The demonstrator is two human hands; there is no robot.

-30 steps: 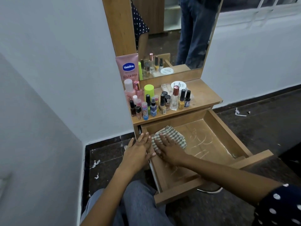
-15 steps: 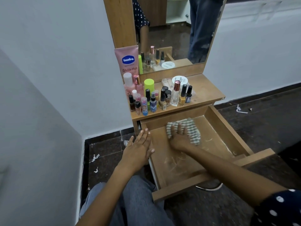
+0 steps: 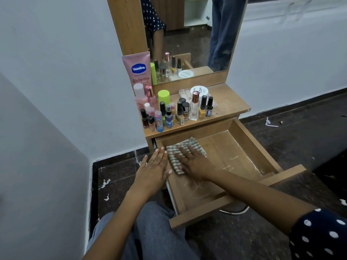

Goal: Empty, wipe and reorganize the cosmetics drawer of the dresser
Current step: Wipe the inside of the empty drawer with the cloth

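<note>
The wooden drawer [image 3: 257, 147] stands pulled out under the dresser top, with only a checked cloth [image 3: 173, 160] inside it. My right hand [image 3: 193, 162] presses flat on the cloth at the drawer's back left corner, fingers spread. My left hand [image 3: 154, 171] rests flat on the drawer's left wall, fingers straight. White streaks mark the drawer floor. Several cosmetics bottles [image 3: 180, 111] crowd the dresser top [image 3: 229, 102], with a pink Vaseline tube [image 3: 138, 70] leaning on the mirror frame.
A mirror [image 3: 187, 34] rises behind the bottles. White walls close in on the left and behind. The dark floor [image 3: 300, 132] carries paper scraps. My knees in grey trousers [image 3: 150, 233] sit just below the drawer front. A round white jar [image 3: 199, 90] stands at the back.
My right hand slid the cloth from the drawer's back middle to its back left corner, next to my left hand. The left hand stayed on the drawer's left wall.
</note>
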